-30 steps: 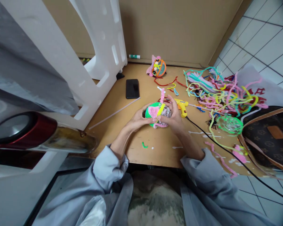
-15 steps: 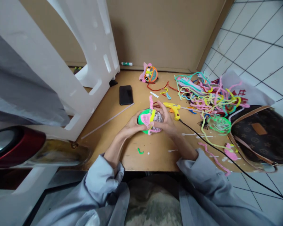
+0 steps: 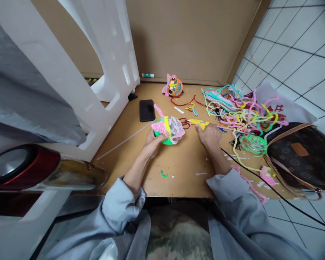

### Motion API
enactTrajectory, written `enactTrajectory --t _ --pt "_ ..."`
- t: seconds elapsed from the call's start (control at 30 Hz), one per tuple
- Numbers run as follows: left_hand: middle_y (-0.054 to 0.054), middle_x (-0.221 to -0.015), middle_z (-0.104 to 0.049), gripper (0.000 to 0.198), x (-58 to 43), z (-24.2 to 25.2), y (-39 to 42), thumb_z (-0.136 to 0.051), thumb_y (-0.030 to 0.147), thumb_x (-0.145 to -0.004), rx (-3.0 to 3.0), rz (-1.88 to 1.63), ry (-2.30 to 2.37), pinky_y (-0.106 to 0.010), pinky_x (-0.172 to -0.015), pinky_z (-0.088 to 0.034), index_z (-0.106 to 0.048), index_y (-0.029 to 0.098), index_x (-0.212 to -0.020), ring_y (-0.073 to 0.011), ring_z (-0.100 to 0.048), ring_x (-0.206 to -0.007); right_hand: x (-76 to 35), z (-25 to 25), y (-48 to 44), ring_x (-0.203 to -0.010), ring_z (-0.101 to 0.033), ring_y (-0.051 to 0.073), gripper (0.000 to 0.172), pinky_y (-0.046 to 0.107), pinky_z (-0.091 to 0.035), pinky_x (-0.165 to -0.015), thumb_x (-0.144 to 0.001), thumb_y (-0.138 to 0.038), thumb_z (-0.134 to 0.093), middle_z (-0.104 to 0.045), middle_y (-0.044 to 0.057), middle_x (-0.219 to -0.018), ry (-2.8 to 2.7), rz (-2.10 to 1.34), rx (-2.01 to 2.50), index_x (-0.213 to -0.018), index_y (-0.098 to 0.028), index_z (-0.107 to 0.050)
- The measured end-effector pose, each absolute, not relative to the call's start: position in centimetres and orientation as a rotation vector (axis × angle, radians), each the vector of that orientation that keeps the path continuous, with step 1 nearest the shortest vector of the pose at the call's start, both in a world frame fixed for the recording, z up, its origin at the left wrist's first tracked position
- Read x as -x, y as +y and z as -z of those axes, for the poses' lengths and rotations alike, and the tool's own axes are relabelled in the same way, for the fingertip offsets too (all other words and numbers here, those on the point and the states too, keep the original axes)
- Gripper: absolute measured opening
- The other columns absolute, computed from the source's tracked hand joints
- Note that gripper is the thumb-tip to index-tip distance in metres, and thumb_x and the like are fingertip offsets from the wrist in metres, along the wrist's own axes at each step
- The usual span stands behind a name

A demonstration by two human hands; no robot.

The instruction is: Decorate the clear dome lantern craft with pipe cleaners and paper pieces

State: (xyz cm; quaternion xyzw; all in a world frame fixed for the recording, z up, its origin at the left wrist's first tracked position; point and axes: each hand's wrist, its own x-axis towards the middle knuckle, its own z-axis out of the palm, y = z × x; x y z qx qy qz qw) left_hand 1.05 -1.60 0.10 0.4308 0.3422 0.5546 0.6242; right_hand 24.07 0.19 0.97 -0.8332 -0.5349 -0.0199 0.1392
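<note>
So, ball (image 3: pixel 176 124), prob. light & soft-trimmed, is gripped by L hand (image 3: pixel 152 143) at green side, likely best hold; glue gun (image 3: pixel 200 123) is grasped by R hand (image 3: pixel 210 135).

Black phone (image 3: pixel 147 110) flat on table (image 3: pixel 184 182); brown handbag (image 3: pixel 312 160) far right; red-topped bottle (image 3: pixel 74 174) at left.
</note>
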Motion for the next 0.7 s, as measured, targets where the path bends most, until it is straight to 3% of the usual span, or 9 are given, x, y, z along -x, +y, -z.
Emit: enactTrajectory --t 0.1,0.33,0.7 --pt "-0.013 -0.117 -0.075 0.07 -1.1 0.1 -1.4 -0.09 0.043 -0.059 -0.942 -1.318 0.748 -0.043 -0.103 -0.054 -0.065 0.017 -0.12 -0.0329 -0.068 -0.118 -23.8 -0.8 1.0 -0.113 -0.066 0.039 0.066 0.044 -0.049 -0.093 -0.091 -0.054 -0.058 -0.066 0.031 -0.122 -1.509 0.006 2.493 -0.124 0.003 -0.06" --pt "-0.011 -0.11 -0.076 0.073 -1.0 1.1 -0.7 -0.09 0.049 -0.058 -0.785 -1.377 0.818 -0.044 -0.092 -0.06 -0.065 0.019 -0.119 -0.0304 -0.072 -0.105 -24.8 -1.0 1.4 -0.105 -0.07 0.038 0.052 0.042 -0.053 -0.084 -0.081 -0.048 -0.065 -0.073 0.024 -0.11 -1.339 -0.164 2.483 -0.114 -0.008 -0.069" --pt "-0.009 -0.119 -0.074 0.073 -1.0 -0.6 -1.5 -0.086 0.056 -0.064 -0.752 -1.322 0.875 -0.042 -0.091 -0.06 -0.063 0.022 -0.125 -0.0295 -0.071 -0.108 -24.6 -3.1 -1.0 -0.095 -0.067 0.034 0.06 0.047 -0.052 -0.085 -0.075 -0.053 -0.063 -0.069 0.018 -0.105 -1.215 0.125 1.929 -0.12 -0.013 -0.056"
